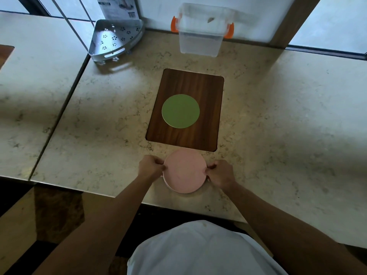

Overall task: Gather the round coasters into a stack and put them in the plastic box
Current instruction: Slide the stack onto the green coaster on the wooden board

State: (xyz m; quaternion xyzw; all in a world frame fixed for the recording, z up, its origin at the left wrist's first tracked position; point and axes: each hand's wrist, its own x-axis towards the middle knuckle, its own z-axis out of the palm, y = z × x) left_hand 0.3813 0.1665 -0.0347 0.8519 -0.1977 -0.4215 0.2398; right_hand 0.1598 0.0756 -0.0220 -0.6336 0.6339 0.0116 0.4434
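A small stack of pink round coasters (pixel 184 172) lies near the front edge of the marble counter. My left hand (pixel 150 167) pinches its left rim and my right hand (pixel 221 173) pinches its right rim. A green round coaster (pixel 180 111) lies flat on the dark wooden board (pixel 190 84) just beyond the stack. The clear plastic box (pixel 200 41) with orange clips stands open at the back of the counter, against the wall. It looks empty.
A grey metal corner shelf (pixel 114 39) sits at the back left beside a metal rail. The counter (pixel 288 120) has a seam on the left and its front edge runs just below my hands.
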